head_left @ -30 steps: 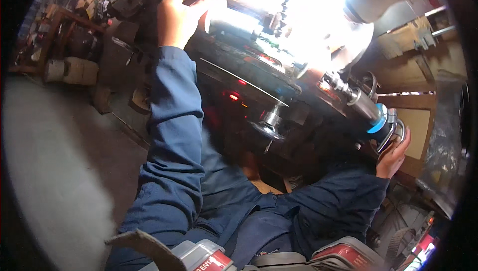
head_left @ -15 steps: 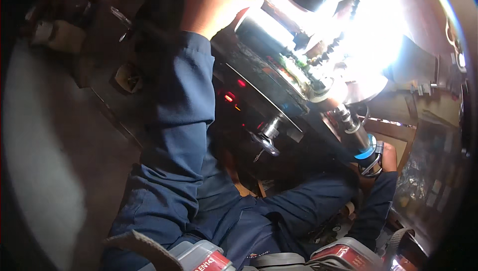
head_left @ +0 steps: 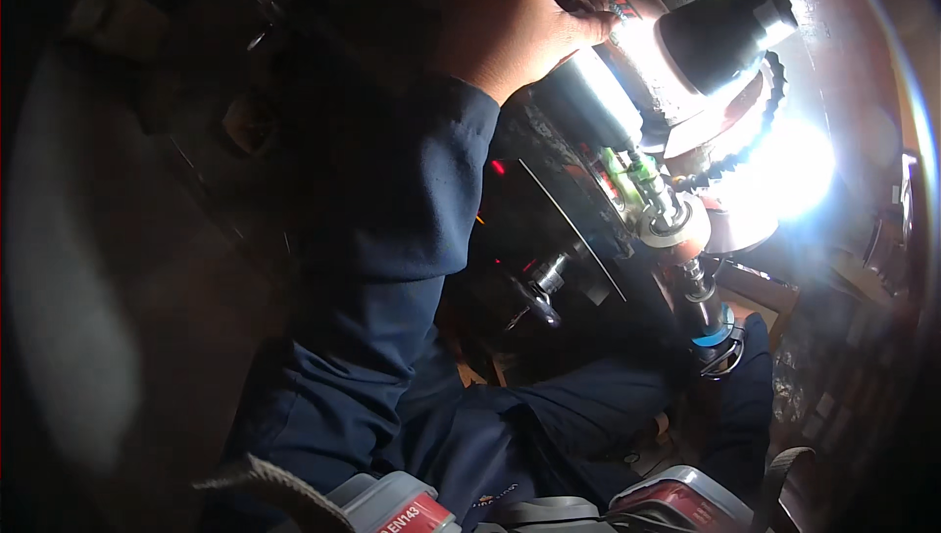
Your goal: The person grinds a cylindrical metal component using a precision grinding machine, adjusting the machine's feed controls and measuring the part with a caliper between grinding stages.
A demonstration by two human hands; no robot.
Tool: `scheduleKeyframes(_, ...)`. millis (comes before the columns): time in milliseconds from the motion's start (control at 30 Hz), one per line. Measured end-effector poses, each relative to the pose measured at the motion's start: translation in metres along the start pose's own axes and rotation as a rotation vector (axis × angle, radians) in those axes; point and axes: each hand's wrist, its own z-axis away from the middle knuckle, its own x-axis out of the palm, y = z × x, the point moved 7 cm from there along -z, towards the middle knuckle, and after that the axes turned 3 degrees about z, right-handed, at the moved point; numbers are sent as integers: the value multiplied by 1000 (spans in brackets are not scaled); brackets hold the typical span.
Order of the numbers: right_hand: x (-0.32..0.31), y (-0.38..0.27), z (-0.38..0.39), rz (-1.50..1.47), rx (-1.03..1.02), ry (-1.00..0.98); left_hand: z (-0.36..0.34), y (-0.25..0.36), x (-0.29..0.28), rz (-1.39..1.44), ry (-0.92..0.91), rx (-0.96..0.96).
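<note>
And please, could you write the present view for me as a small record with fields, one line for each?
Left hand: pinching a small dark part, near a bright metal cylinder
Right hand: not visible; its dark blue sleeve reaches the blue-ringed handle
Upper right: black cone-shaped piece, ribbed black hose
Centre: shiny metal fitting
Bottom edge: two grey cases with red labels
Light: strong white glare right of centre; left side mostly dark, details unclear

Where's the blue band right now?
In the head view, the blue band is right of and below centre, at the lower end of a metal cylinder, beside the right sleeve.
</note>
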Motion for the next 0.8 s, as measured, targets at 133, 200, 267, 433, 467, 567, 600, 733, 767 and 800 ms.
scheduleKeyframes(133,5,9,0,84,-68,134,1,0,1,-144,37,-34)
scheduleKeyframes(200,5,13,7,138,-133,236,1,4,2,-143,26,-27)
scheduleKeyframes(267,0,20,14,168,-195,371,0,9,-1,-135,2,-55)
scheduleKeyframes(433,16,65,50,-534,117,557,3,13,5,-187,-5,-101)
scheduleKeyframes(467,11,26,63,-411,152,635,4,5,4,-192,40,-84)
scheduleKeyframes(567,13,10,81,-231,29,912,6,12,0,-32,-27,-87)
scheduleKeyframes(600,18,7,92,-195,105,970,5,3,6,-73,-2,-101)
scheduleKeyframes(733,40,6,110,-195,150,1213,5,15,6,-136,-21,-105)
scheduleKeyframes(767,44,3,117,-169,150,1294,5,16,8,-137,-19,-87)
scheduleKeyframes(800,48,-1,123,-141,150,1375,5,15,10,-93,-35,-119)
